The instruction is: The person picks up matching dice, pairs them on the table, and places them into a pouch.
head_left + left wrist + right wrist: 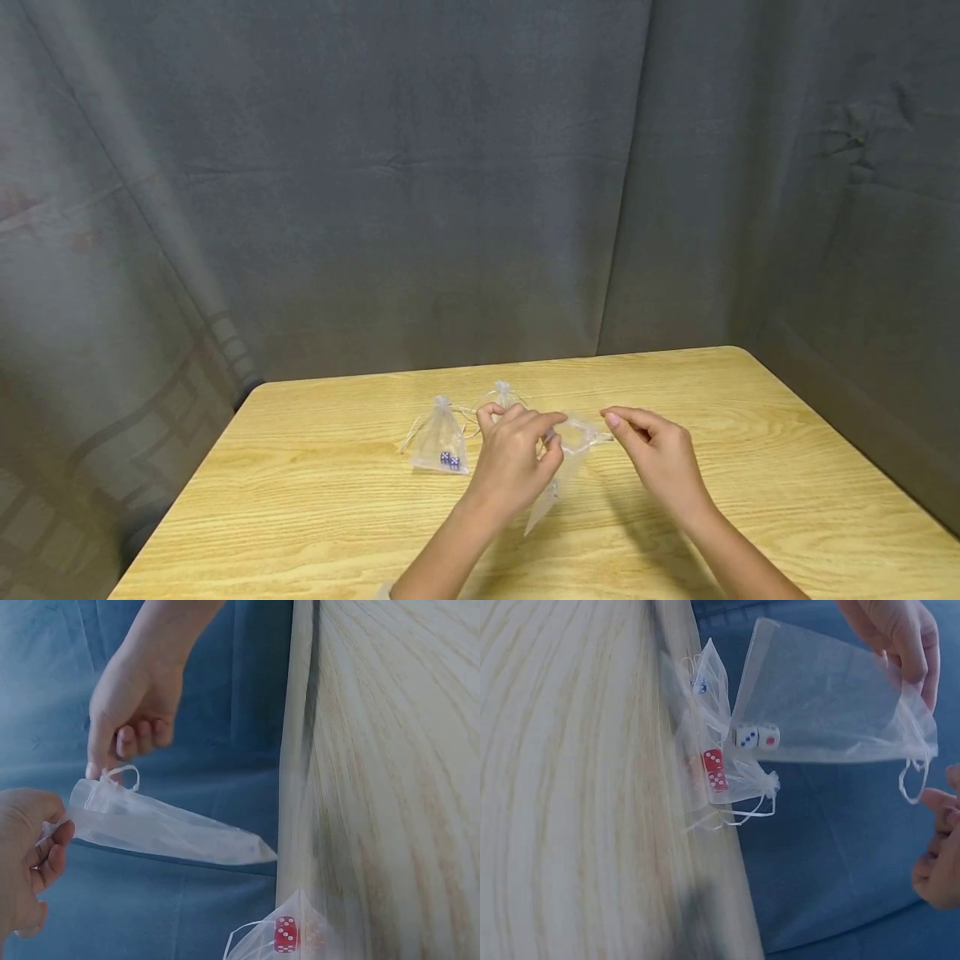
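A sheer white drawstring pouch (564,473) hangs tilted above the table between both hands, with two white dice (757,738) in its bottom corner. My left hand (516,450) pinches the pouch near its mouth from the left side. On the other side, my right hand (662,458) has thumb and forefinger together at the looped drawstring (913,781). The string's loop comes right to the fingertips in the right wrist view. The mouth of the pouch stands partly spread in the head view.
Left of my hands, a cinched pouch (437,437) with two blue dice sits on the wooden table (315,500). Another cinched pouch (502,388), partly hidden behind my left hand, holds red dice (715,771). Grey curtains (420,208) hang behind the table.
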A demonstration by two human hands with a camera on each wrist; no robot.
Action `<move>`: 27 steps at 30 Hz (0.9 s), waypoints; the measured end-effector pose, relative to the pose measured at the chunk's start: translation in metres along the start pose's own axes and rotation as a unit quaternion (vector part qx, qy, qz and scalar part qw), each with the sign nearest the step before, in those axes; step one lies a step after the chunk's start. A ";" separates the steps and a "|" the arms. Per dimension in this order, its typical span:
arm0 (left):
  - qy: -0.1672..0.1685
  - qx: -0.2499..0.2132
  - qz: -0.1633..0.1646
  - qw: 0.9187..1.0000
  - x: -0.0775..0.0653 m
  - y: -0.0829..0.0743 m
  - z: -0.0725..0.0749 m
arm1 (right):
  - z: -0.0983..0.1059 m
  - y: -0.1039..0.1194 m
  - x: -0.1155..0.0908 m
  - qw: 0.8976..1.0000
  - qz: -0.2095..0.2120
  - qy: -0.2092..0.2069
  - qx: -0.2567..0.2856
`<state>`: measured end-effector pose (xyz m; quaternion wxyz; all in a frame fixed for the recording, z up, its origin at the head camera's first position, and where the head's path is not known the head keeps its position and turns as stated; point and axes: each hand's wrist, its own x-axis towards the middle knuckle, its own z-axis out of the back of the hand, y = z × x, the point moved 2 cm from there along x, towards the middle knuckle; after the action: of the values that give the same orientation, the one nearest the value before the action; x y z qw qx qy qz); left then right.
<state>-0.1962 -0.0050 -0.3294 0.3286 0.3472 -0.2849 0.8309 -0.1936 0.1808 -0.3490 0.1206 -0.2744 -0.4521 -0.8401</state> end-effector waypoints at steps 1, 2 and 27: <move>-0.001 -0.001 0.000 1.000 0.000 0.000 0.000 | 0.000 -0.003 0.000 0.999 -0.037 0.021 0.013; -0.001 -0.002 0.000 1.000 0.000 0.000 0.000 | 0.000 -0.005 0.000 0.996 -0.071 0.041 0.026; 0.006 0.007 0.010 1.000 0.000 0.002 0.001 | -0.001 -0.022 0.000 0.956 -0.210 0.117 0.169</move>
<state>-0.1970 -0.0072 -0.3291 0.3197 0.3411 -0.2808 0.8382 -0.2036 0.1925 -0.3648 0.0381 -0.0490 -0.6174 -0.7842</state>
